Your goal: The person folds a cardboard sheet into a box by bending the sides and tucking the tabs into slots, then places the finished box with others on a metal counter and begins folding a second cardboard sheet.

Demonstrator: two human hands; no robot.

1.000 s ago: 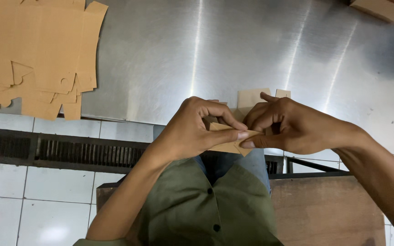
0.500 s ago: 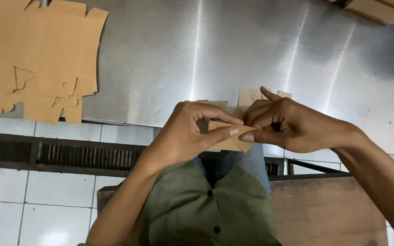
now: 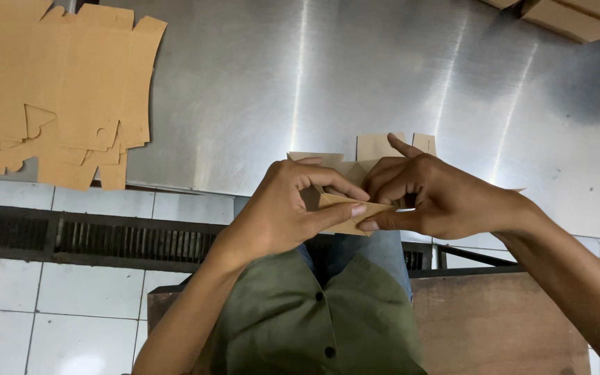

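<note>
Pinching a small brown cardboard blank (image 3: 347,208) between them, the left hand (image 3: 282,212) and right hand (image 3: 428,194) hold it above the steel surface (image 3: 279,83) edge. Fingers grasp folded flaps; uneven pressure could, seemingly, crease the card crooked or spring a flap loose.

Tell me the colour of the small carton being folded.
Plain tan cardboard carton, seen in the head view.

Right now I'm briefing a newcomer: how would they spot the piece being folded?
Start at the steel table; at its near edge, the left hand and right hand pinch a small cardboard piece. Unlike the flat cardboard stack far left, it is partly folded, flaps raised.
</note>
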